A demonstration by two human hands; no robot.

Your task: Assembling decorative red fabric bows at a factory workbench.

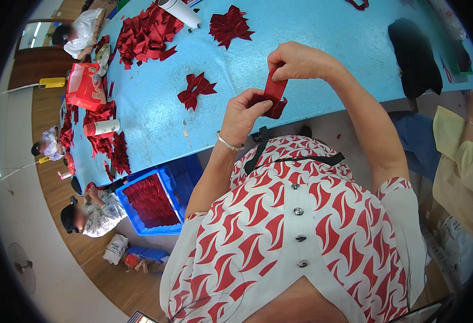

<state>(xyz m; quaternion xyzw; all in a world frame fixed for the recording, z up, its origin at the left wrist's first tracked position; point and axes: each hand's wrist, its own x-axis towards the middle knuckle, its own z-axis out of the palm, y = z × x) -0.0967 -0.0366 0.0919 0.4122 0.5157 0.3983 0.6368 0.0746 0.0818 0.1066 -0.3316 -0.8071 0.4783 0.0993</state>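
A strip of dark red ribbon [275, 88] is stretched between my two hands, just above the near edge of the blue table. My left hand [244, 110] pinches its lower part, where the ribbon folds into a loop. Higher up, the fingers of my right hand [295, 62] are closed on the ribbon's upper end. To the left of my hands a red ribbon bow [196, 90] lies on the table. Farther back is a small cluster of red bows [230, 27].
A large heap of red bows [147, 35] and a white cylinder [181, 13] lie at the far left of the blue table [322, 27]. A blue crate [149, 232] of red ribbon pieces stands below the table. A black cloth item [415, 59] hangs over the right edge. Several people sit along the left.
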